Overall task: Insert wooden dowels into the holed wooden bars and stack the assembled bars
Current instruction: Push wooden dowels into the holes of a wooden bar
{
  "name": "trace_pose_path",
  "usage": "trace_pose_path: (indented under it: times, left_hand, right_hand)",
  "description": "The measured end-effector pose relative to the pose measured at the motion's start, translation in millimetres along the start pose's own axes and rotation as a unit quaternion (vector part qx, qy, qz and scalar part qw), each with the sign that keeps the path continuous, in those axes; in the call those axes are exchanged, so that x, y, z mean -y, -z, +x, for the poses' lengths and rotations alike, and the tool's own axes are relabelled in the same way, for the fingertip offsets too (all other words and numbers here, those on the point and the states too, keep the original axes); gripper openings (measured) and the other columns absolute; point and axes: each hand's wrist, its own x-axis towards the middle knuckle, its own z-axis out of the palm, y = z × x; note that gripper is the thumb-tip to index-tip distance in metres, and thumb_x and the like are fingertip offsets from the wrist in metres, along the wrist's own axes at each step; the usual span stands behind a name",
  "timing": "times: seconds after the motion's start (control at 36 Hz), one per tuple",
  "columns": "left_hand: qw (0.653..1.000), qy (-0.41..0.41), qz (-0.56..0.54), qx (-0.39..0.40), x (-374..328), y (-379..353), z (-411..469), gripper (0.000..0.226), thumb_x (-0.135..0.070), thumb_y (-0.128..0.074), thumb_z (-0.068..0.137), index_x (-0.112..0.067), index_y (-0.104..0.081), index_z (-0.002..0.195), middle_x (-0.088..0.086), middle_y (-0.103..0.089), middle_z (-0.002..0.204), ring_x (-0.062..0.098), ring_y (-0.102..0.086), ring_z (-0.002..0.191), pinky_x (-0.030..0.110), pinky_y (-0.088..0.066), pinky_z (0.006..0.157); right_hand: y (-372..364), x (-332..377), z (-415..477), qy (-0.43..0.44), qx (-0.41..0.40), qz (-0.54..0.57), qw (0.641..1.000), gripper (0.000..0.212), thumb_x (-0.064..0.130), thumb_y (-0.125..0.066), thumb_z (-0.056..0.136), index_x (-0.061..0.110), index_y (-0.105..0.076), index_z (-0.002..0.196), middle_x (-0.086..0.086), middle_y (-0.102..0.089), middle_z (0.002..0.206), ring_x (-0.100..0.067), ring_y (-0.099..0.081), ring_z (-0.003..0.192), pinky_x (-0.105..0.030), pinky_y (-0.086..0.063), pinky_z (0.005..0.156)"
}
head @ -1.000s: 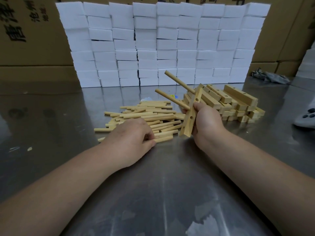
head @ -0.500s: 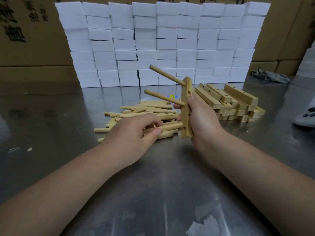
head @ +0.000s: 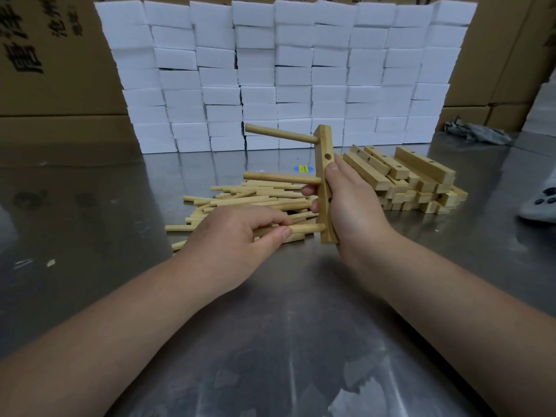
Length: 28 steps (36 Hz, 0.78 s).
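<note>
- A holed bar is held upright over a steel table, gripped around its middle by the right hand.
- Two dowels are seated in it, pointing to nine o'clock.
- A third dowel is pinched by the left hand, with its tip at the bar's lowest hole; its depth cannot be told.
- Loose dowels are heaped at nine o'clock of the bar, and stacked bars at three o'clock.
- If pushed at a slant, the dowel could jam or skid off, and a loose grip would let the bar twist.

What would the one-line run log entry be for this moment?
phase: dowel insertion | right hand: grips holed bar upright, two seated dowels | left hand: pinches third dowel, tip against bar's lower end
</note>
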Motion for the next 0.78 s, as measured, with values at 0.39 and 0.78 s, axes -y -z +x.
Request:
trace_pose_path:
  times: [0.39,0.78]
  left_hand:
    - [1.000,0.012,-0.026,0.010,5,-4,2,0.015,-0.032,-0.065,0.078,-0.046,-0.061,0.078,-0.042,-0.058,0.070,-0.017,-0.054,0.085,-0.002,-0.036,0.067]
    - [0.995,0.039,-0.088,0.011,-3,-5,1,0.026,-0.021,-0.069,0.078,-0.046,-0.064,0.070,-0.042,-0.057,0.065,-0.022,-0.053,0.076,-0.005,-0.035,0.065]
  right_hand:
    - [-4,4,-10,0.044,0.045,0.037,0.997,0.036,0.028,-0.038,0.099,0.038,-0.046,0.133,0.007,-0.061,0.062,-0.003,-0.046,0.047,-0.015,-0.040,0.046]
    - [-5,6,-13,0.047,0.045,0.052,0.997,0.035,0.028,-0.037,0.100,0.041,-0.044,0.131,0.009,-0.057,0.059,-0.002,-0.044,0.047,-0.016,-0.039,0.045]
